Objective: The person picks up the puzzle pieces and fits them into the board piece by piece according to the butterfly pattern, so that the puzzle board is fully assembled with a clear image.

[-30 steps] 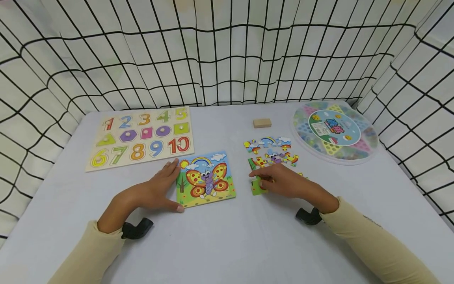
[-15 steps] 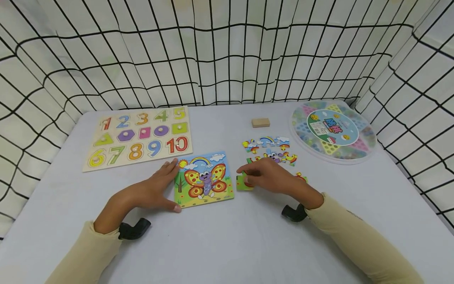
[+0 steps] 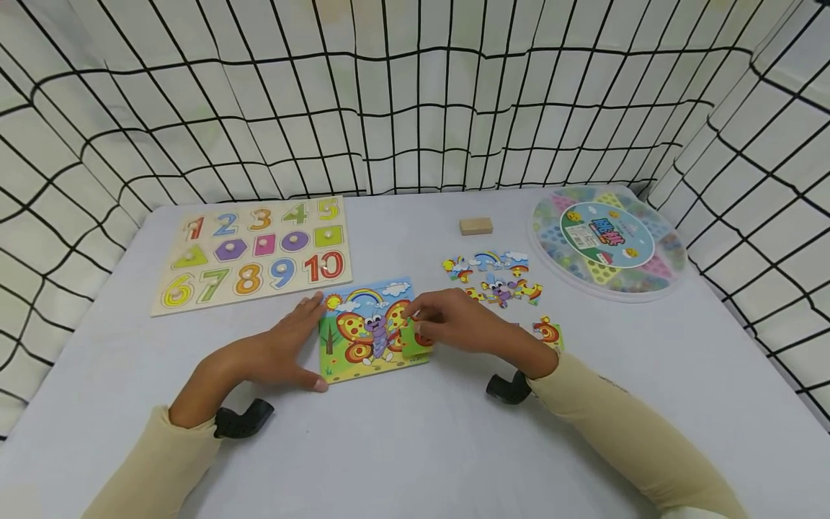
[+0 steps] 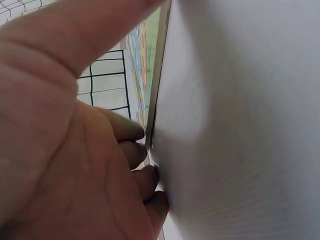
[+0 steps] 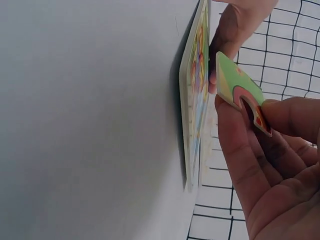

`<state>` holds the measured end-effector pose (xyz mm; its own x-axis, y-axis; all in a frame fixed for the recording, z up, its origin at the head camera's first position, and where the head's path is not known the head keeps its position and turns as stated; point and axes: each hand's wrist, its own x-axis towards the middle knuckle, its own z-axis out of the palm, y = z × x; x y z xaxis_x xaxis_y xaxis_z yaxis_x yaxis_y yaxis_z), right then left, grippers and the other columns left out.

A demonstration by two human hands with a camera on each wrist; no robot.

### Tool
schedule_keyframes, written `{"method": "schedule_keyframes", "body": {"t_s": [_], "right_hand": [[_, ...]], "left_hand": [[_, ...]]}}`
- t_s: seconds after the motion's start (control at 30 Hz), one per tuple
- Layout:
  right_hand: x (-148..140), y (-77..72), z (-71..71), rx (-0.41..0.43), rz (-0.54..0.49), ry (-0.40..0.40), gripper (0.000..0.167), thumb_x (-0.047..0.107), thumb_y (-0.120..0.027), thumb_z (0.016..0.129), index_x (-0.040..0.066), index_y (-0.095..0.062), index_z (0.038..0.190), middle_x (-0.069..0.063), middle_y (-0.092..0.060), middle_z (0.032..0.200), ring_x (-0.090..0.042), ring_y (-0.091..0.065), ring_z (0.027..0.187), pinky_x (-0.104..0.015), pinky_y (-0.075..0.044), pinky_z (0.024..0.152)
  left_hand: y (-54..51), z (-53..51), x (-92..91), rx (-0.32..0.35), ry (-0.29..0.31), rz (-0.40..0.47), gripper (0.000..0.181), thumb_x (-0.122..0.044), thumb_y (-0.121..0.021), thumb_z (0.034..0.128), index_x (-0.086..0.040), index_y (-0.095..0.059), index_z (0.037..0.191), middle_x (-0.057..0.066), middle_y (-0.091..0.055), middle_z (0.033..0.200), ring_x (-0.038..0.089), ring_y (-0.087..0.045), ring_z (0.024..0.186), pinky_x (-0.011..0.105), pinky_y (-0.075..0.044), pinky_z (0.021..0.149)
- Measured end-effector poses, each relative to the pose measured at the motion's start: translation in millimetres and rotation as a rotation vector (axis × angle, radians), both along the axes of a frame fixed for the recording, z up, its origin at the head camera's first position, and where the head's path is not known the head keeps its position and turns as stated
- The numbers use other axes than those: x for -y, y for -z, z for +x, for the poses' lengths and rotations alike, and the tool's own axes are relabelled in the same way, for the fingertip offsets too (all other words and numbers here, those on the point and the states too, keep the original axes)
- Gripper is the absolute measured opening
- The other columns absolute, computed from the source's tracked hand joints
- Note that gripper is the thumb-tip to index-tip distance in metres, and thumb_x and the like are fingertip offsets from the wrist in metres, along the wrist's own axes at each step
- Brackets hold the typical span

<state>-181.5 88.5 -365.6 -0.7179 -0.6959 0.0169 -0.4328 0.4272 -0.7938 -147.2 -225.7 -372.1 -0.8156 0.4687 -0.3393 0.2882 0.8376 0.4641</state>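
A square butterfly puzzle board (image 3: 376, 369) lies on the table in front of me. My left hand (image 3: 279, 353) spreads along its left side, fingertips at the upper corner and thumb at the lower one. Between thumb and fingers my right hand (image 3: 457, 321) pinches a green puzzle piece (image 5: 239, 82) with part of a red and orange curve. That piece is over the right part of the board, hiding some of the picture. The right wrist view shows it tilted and apart from the board. In the left wrist view, the left fingers (image 4: 131, 127) are by the board's edge.
Loose puzzle pieces lie to the right: a rainbow strip (image 3: 488, 263), butterfly pieces (image 3: 502, 290) and a red-orange piece (image 3: 548, 331). Behind stand a wooden block (image 3: 476, 226), a number board (image 3: 253, 249) and a round patterned box (image 3: 609, 241). Black netting (image 3: 415, 115) encloses the table.
My right hand has carried the green puzzle piece leftward, from among the loose pieces to over the board's right side. The left hand keeps its place at the board.
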Motion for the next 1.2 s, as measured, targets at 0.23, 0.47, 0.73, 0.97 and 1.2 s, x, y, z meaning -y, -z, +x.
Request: {"method": "schedule_keyframes", "body": {"t_s": [0.23, 0.47, 0.73, 0.97, 1.2], "right_hand": [[17, 2.9, -5.3, -0.016, -0.009, -0.030, 0.019, 0.003, -0.065, 0.090, 0.005, -0.071, 0.108, 0.002, -0.068, 0.092, -0.007, -0.063, 0.072, -0.023, -0.052, 0.064], [42, 7.2, -11.9, 0.010, -0.041, -0.073, 0.019, 0.003, -0.064, 0.091, 0.002, -0.072, 0.108, 0.002, -0.071, 0.088, -0.006, -0.064, 0.072, -0.021, -0.054, 0.066], [62, 3.5, -14.4, 0.002, -0.022, -0.096, 0.018, 0.007, -0.067, 0.092, 0.003, -0.072, 0.109, 0.006, -0.069, 0.081, -0.007, -0.061, 0.069, -0.020, -0.052, 0.063], [69, 5.2, -16.1, 0.087, -0.034, -0.089, 0.017, 0.004, -0.065, 0.092, 0.001, -0.071, 0.109, 0.003, -0.068, 0.074, -0.013, -0.063, 0.062, -0.023, -0.053, 0.060], [80, 11.6, -17.2, 0.057, -0.005, -0.051, 0.018, 0.009, -0.067, 0.092, 0.007, -0.070, 0.110, 0.008, -0.067, 0.078, -0.006, -0.062, 0.068, -0.019, -0.052, 0.064]], "left_hand": [[-0.9, -4.0, -2.4, 0.000, 0.012, -0.009, 0.125, -0.049, -0.084, 0.0694, 0.003, -0.008, 0.154, 0.018, 0.006, 0.161, 0.040, 0.006, 0.145, 0.059, -0.011, 0.113], [-1.3, -6.4, -1.7, 0.030, 0.037, 0.015, 0.124, -0.049, -0.083, 0.0717, 0.006, -0.007, 0.153, 0.021, 0.010, 0.160, 0.041, 0.011, 0.144, 0.061, -0.006, 0.113], [-0.8, -6.2, 1.9, 0.046, 0.041, 0.024, 0.126, -0.052, -0.081, 0.0725, 0.007, -0.002, 0.152, 0.022, 0.013, 0.159, 0.041, 0.015, 0.144, 0.062, -0.002, 0.112], [0.7, -6.8, 1.0, 0.037, 0.041, 0.030, 0.125, -0.052, -0.081, 0.0723, 0.004, -0.003, 0.153, 0.019, 0.012, 0.160, 0.039, 0.014, 0.144, 0.062, -0.002, 0.113], [3.6, -6.4, 0.8, 0.033, 0.026, 0.019, 0.127, -0.053, -0.082, 0.0700, 0.004, -0.005, 0.153, 0.019, 0.010, 0.160, 0.040, 0.012, 0.145, 0.062, -0.003, 0.113]]}}
